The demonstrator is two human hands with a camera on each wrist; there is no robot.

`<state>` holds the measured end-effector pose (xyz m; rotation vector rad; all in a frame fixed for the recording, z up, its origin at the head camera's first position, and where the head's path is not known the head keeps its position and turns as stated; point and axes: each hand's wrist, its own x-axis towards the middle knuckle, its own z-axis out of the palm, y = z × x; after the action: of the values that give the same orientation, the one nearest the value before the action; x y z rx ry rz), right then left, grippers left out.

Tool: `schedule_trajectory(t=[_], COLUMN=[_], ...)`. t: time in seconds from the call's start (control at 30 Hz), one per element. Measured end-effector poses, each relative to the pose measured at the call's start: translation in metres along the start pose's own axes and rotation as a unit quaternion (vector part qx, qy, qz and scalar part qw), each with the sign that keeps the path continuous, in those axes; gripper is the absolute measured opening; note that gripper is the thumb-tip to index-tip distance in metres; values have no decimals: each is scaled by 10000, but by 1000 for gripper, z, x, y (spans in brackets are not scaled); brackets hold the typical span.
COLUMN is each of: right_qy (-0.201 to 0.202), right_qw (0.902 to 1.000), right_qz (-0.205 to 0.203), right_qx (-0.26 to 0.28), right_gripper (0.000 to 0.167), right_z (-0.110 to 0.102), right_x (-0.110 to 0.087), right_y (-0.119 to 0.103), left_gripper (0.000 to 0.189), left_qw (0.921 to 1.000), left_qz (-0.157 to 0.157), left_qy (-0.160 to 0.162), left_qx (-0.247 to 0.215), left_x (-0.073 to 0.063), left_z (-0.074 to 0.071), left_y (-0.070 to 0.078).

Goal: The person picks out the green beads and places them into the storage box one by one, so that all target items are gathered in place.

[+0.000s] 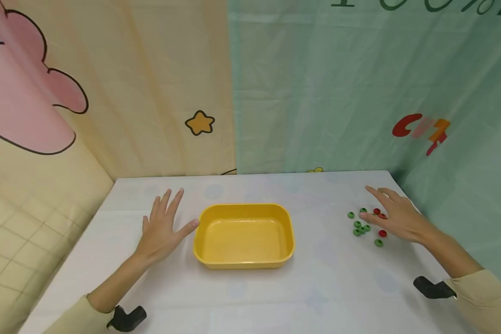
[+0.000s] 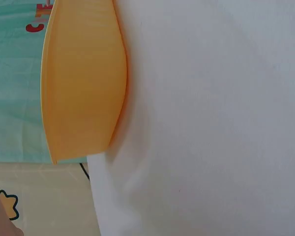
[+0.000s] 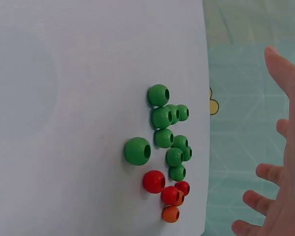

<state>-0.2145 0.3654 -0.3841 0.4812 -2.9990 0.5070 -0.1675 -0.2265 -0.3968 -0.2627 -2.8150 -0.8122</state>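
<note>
My left hand is spread beside a yellow rectangular tray, its thumb tip right at the tray's left rim in the head view. The left wrist view shows the tray's outer wall from the side, with only a bit of hand at the lower left corner. My right hand hovers with parted fingers over loose beads, holding nothing. In the right wrist view, several green beads and a few red beads and orange beads, each with a hole, lie scattered near that hand.
The white-covered table ends at a back edge against a hanging curtain, beige on the left and green on the right. Dark wrist mounts stick out at both sleeves.
</note>
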Motion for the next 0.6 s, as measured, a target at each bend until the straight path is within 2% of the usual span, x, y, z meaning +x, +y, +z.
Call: schedule_trajectory(t=[0.1,0.2,0.37,0.53,0.6], right_qy=[-14,-25,6,6,-76], right_qw=[9994,9984,9968,9958,9945], right_qz=[46,123,231,282,289], right_qx=[330,554,760,875,1007], right_gripper=[88,88,87,86,85], right_z=[2,3,6,13,16], right_x=[-10,-21,-34,-42,-44], right_y=[3,7,14,18,20], left_gripper=[95,102,112,119,122], left_qw=[9972,9858,9484,9158,8968], left_qz=[-101,-395,-1079,-1238,-1325], left_qy=[-187,-499,-1028,-1310,-1417], left_qx=[-722,-1557,-2799,-3590,-3976], left_x=[-5,-11,-24,-31,-33], left_z=[6,12,19,26,28], left_y=[6,12,23,22,20])
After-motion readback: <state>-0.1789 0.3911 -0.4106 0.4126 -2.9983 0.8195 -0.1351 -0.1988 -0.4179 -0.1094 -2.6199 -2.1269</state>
